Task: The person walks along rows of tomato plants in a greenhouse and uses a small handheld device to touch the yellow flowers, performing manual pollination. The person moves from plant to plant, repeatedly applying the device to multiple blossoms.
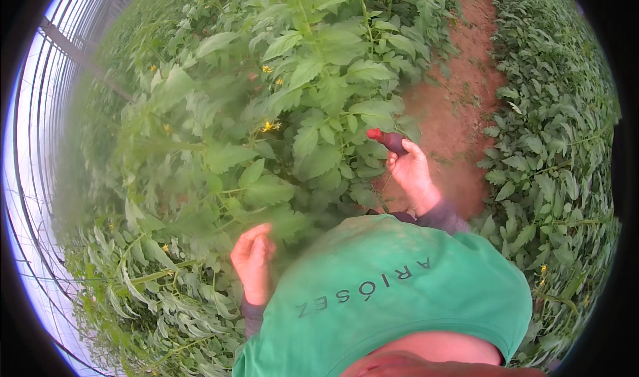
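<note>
My right hand (412,175) grips a small dark purple bottle (393,142) with a red tip, probably a squeeze bottle. It is held tilted, the tip pointing left towards the leaves of a tomato plant (319,160). Lower and to the left, my left hand (253,259) is raised with its fingers curled in together, and nothing shows in it. Blurred tomato leaves (279,222) lie right beside its fingertips; whether they touch cannot be told. A yellow tomato flower (270,126) stands among the foliage ahead, left of the bottle.
A reddish bare-soil path (462,102) runs ahead between the plants. A dense leafy row (544,167) borders it on the right. Curved greenhouse ribs (30,177) and a slanting beam (75,50) stand at the left. My green shirt (399,287), bearing letters, fills the bottom.
</note>
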The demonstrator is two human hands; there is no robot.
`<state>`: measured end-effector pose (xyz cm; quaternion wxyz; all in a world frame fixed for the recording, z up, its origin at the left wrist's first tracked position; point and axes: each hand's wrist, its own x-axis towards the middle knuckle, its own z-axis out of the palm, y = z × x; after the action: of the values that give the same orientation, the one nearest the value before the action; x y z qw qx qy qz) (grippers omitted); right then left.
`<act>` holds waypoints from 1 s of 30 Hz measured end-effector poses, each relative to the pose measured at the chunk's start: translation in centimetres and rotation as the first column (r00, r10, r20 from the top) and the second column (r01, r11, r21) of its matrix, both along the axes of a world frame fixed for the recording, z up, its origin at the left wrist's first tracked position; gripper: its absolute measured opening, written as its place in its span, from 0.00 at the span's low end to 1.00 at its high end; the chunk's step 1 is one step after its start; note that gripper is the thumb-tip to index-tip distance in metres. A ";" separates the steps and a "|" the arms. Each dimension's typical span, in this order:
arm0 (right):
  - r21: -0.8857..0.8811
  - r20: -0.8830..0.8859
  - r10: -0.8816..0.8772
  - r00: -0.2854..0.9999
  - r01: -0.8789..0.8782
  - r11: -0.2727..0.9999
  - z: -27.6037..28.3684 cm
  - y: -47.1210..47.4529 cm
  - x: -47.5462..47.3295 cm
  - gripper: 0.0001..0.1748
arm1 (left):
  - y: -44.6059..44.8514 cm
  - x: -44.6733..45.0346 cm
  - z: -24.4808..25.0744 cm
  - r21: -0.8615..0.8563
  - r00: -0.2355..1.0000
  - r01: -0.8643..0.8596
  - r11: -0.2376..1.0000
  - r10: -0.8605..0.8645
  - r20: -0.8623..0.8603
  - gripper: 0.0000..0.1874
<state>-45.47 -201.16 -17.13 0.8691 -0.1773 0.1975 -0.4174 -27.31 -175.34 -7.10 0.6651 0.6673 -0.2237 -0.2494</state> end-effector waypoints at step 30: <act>0.277 -0.157 -0.479 0.864 0.504 0.818 -5.7 -16.8 -30.9 0.19 | -37.2 13.9 1.9 -0.050 0.928 -0.276 0.960 0.253 -0.274 0.24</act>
<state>-76.35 -217.92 -22.86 0.7400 0.0008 0.3341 -0.5838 -13.42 -212.54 -5.15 0.7452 0.6223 -0.0516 -0.2342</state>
